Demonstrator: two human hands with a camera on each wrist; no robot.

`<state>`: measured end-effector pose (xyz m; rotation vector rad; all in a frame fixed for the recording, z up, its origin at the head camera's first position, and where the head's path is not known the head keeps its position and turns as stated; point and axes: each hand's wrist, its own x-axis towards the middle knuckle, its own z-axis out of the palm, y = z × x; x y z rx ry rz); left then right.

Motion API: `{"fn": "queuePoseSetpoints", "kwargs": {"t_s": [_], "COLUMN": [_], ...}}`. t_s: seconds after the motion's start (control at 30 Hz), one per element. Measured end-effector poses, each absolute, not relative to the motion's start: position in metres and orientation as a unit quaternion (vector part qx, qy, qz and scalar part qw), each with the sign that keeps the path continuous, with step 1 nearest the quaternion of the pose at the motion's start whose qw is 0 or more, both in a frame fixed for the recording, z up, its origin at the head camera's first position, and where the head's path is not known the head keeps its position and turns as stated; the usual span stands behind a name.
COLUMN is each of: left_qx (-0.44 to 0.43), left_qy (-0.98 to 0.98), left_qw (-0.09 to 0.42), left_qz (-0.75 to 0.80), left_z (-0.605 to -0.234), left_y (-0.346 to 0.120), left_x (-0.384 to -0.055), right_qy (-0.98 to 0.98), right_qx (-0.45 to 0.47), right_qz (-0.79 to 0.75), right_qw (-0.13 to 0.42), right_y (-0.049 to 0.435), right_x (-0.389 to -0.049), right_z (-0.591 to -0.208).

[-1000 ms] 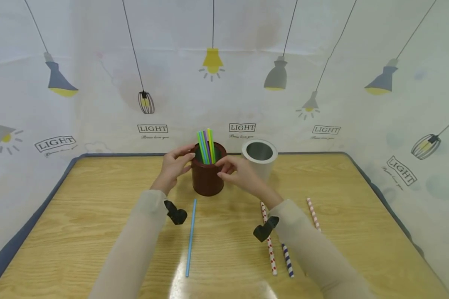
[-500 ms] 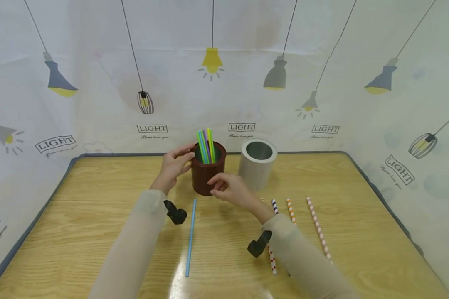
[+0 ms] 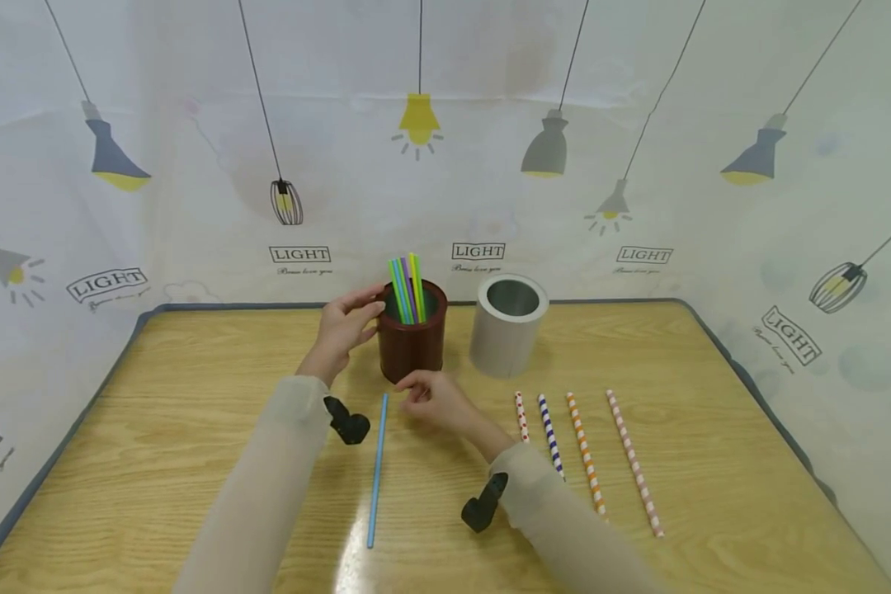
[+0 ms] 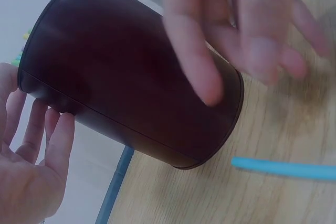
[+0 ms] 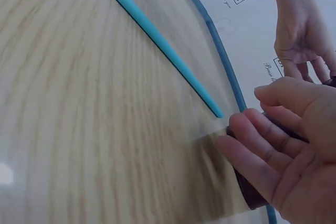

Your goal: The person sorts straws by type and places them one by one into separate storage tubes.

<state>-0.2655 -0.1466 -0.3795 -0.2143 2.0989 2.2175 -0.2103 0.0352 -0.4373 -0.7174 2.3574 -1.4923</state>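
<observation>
A dark brown cylindrical cup [image 3: 412, 351] stands upright near the back of the table, holding several bright straws [image 3: 408, 289] in green, blue, purple and yellow. My left hand [image 3: 341, 334] grips its left side at the rim, fingertips on the wall in the left wrist view. Just in front of the cup, my right hand [image 3: 440, 403] hangs above the table with loosely bent fingers and nothing in them. Beside those fingertips, to their left, is the top end of a light blue straw [image 3: 377, 470] lying lengthwise on the wood.
A whitish-grey cup [image 3: 505, 342] stands right of the brown one. Striped and dotted paper straws lie on the right: red-dotted [image 3: 521, 417], blue [image 3: 552, 437], orange [image 3: 585, 454] and pink [image 3: 634, 464]. A lamp-printed backdrop [image 3: 445, 190] rises behind the table's dark edge.
My right hand has left the brown cup's rim and come down and left toward the blue straw, uncovering the paper straws on the right. My left hand stays at the cup.
</observation>
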Motion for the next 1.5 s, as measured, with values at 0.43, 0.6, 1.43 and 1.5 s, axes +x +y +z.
{"fn": "queuePoseSetpoints", "kwargs": {"t_s": [0.43, 0.6, 1.43, 1.5], "left_qx": [-0.072, -0.069, -0.068, -0.068], "left_qy": [0.683, 0.682, 0.677, 0.677], "left_qw": [0.045, 0.04, 0.051, 0.051], "left_qz": [0.725, 0.727, 0.731, 0.731], "left_z": [-0.382, -0.382, -0.381, -0.381], "left_y": [-0.148, -0.147, -0.147, -0.147], "left_x": [-0.267, -0.267, -0.267, -0.267], "right_qy": [0.77, 0.76, 0.825, 0.827], "right_qx": [-0.102, -0.058, -0.046, -0.048], "right_qz": [-0.604, -0.625, -0.542, -0.538], "right_qw": [0.179, 0.169, 0.153, 0.156], "right_y": [0.011, 0.003, -0.007, -0.007], "right_x": [-0.201, -0.201, -0.202, -0.202], "right_z": [-0.455, -0.461, -0.459, -0.458]}}
